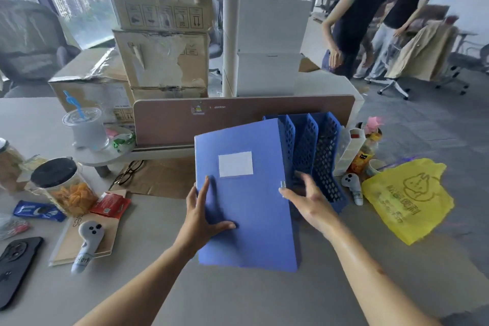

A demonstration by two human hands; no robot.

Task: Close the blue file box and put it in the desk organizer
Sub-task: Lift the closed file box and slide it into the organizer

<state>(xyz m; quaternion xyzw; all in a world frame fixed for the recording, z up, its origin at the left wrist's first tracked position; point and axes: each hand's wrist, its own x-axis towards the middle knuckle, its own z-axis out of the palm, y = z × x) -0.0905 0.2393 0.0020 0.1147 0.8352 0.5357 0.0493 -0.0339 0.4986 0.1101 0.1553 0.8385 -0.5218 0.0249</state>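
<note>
The blue file box [248,209] with a white label is closed and tilted, raised off the desk at the centre. My left hand [203,214] grips its left edge, thumb on the cover. My right hand [307,201] sits at its right edge by the small metal clasp, fingers spread; whether it grips the box is unclear. Directly behind and to the right stands the blue perforated desk organizer [315,156] with several slots; the box's top corner overlaps its leftmost slot.
A yellow plastic bag [407,198], bottles and a grey controller [353,188] lie right of the organizer. Left are a snack jar [62,185], glasses [127,174], a red packet, another controller [87,243], a phone and a plastic cup. A brown divider [238,116], cardboard boxes and two standing people are behind.
</note>
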